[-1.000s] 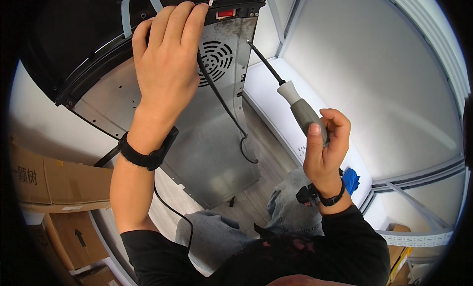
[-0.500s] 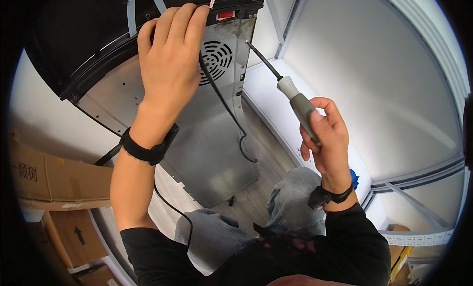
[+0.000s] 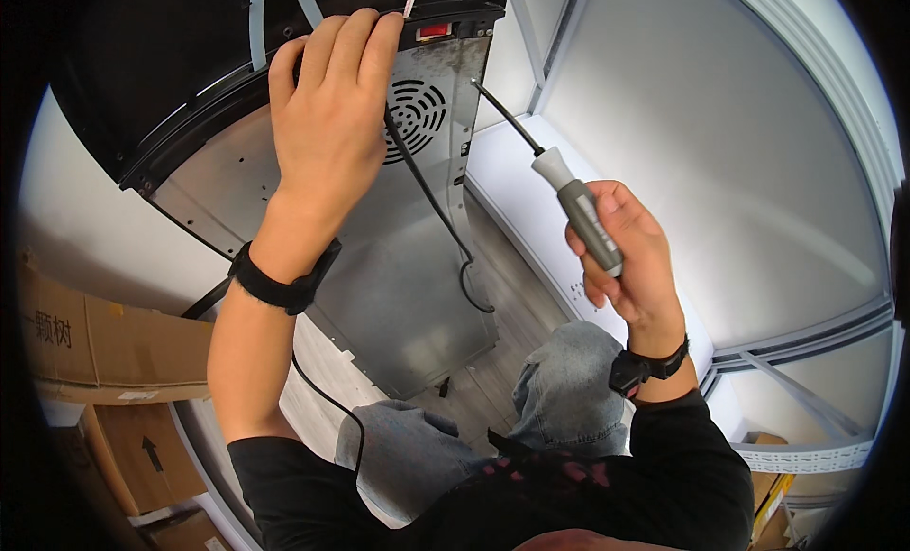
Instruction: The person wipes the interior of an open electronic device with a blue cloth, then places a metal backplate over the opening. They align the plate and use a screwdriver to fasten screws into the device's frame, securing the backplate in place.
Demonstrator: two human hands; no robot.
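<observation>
A screwdriver (image 3: pixel 588 219) with a grey handle and dark shaft is in my right hand (image 3: pixel 630 243); its tip points up and left, near the right edge of the metal appliance. My left hand (image 3: pixel 332 96) wraps over the front edge of the appliance's black top cover (image 3: pixel 204 129), its fingertips hidden. Below the cover stands the bare metal panel (image 3: pixel 398 276), which has a round slotted vent (image 3: pixel 415 119). A red switch (image 3: pixel 434 31) sits in the rim just right of my left fingers. From beside that hand a black cable (image 3: pixel 427 186) hangs down the panel.
Cardboard boxes (image 3: pixel 142 352) are stacked at the left. A white wall panel with metal framing (image 3: pixel 720 124) rises at the right, above a low white ledge (image 3: pixel 531 200). My knees (image 3: pixel 573 376) are close to the appliance's lower end. Another thin cable (image 3: pixel 327 394) runs past my left arm.
My right hand has turned the screwdriver a little, and its handle shows a different side. The fingers have shifted around it. My left hand stays at the cover's edge.
</observation>
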